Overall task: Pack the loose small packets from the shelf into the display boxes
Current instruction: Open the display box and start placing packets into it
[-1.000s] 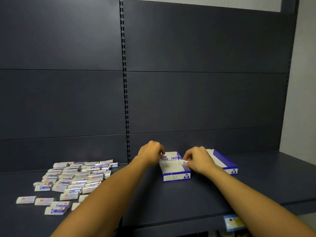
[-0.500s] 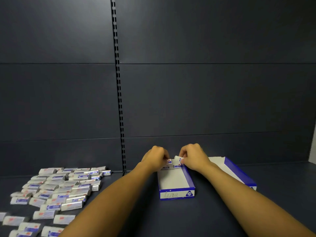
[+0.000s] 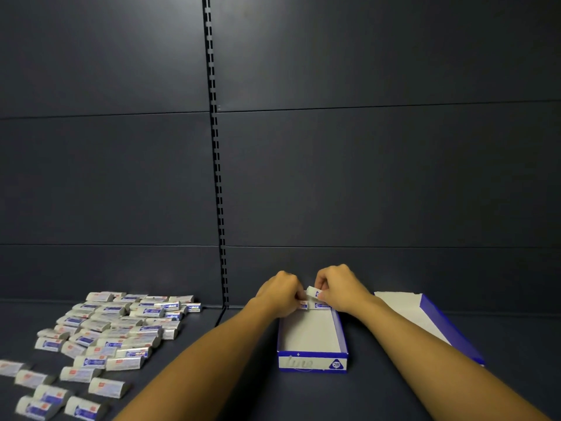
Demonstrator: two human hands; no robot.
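Note:
A blue-and-white display box (image 3: 312, 358) lies open on the dark shelf, its white floor mostly bare. Both my hands meet over its far end. My left hand (image 3: 280, 291) curls its fingers onto a small white packet (image 3: 303, 304) standing at the back wall of the box. My right hand (image 3: 338, 287) pinches another white-and-blue packet (image 3: 314, 292), tilted just above the row. One more packet (image 3: 321, 305) stands in the box under my right hand. Several loose packets (image 3: 115, 326) lie in a spread on the shelf to the left.
The box's open lid (image 3: 425, 323), white inside with a blue rim, lies to the right of the box behind my right forearm. A slotted upright (image 3: 217, 177) runs down the dark back wall. Bare shelf lies between the loose packets and the box.
The view has shifted closer and to the right. My right hand carried its packet from the box's middle to the far end, where both hands now sit together.

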